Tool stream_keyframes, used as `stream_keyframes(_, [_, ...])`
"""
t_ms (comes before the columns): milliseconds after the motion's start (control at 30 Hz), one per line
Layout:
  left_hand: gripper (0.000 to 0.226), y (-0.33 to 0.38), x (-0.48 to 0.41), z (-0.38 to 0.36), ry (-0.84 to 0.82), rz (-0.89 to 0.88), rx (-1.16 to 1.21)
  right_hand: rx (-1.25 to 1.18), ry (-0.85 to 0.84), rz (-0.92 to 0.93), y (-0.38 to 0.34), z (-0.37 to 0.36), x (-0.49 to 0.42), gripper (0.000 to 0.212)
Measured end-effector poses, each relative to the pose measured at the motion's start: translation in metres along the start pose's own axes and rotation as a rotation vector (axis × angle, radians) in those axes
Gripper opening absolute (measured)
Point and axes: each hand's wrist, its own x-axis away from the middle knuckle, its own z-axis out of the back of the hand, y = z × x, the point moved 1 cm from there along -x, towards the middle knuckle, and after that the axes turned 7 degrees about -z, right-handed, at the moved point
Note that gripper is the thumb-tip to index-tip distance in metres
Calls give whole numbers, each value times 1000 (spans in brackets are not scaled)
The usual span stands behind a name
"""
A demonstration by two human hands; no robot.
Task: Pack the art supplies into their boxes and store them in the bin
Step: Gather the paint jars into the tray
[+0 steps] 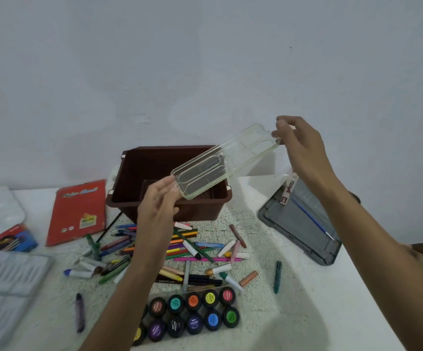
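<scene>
A clear plastic case (220, 163) is held tilted in the air above the brown bin (134, 168). My left hand (158, 201) grips its near lower end. My right hand (299, 145) pinches its far upper end. Below, loose crayons, pencils and markers (192, 249) lie scattered on the white table. A set of dark poster paint jars (192, 312) with coloured lids stands in rows at the front.
A red sketch pad (77, 211) lies left of the bin. A grey lid (304, 224) with a thin blue brush on it sits at the right. White moulded trays (5, 287) and a coloured box (5, 240) lie at the left edge. A wall rises behind.
</scene>
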Motion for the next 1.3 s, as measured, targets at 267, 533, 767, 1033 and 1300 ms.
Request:
stream_keyframes(267, [25,-9,19,69,160,23,-62,-118,-81,-33,-14,-45,55,35])
stream_keyframes(533, [36,-22,40,120,199,69,-134,-245,-88,-128,-6,-84,105,30])
stream_keyframes(767, [37,-41,63,149,118,132,-198,-253,-128,-389,37,-103,157,18])
stream_keyframes(1033, [37,-84,92,159,24,316,-232,-297,-142,-631,80,-102,218,16])
stream_keyframes(1300, [19,-102,113,154,26,417,-233,-187,-124,-631,98,-92,243,24])
